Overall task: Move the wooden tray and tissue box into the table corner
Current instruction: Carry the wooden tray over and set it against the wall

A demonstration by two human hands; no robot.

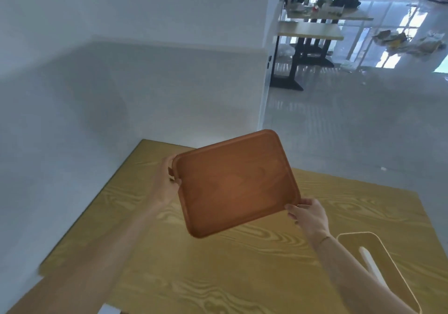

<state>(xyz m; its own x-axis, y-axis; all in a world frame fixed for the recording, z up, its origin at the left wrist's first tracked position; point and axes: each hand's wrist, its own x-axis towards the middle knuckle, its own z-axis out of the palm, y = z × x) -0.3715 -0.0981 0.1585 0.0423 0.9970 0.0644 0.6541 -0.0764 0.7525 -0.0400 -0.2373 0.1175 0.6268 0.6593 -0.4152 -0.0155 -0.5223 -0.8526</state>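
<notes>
The brown wooden tray (235,182) is held up in the air above the yellow wood-grain table (218,265), tilted and turned at an angle. My left hand (167,182) grips its left edge. My right hand (309,214) grips its near right corner. The tissue box (378,265), pale yellow with a white slot on top, rests on the table at the lower right, partly hidden behind my right forearm.
A white wall runs along the table's left side and far side, meeting at the far left table corner (148,144). Beyond the wall's end, at the upper right, stand other tables (310,32) on a shiny floor with scattered clutter.
</notes>
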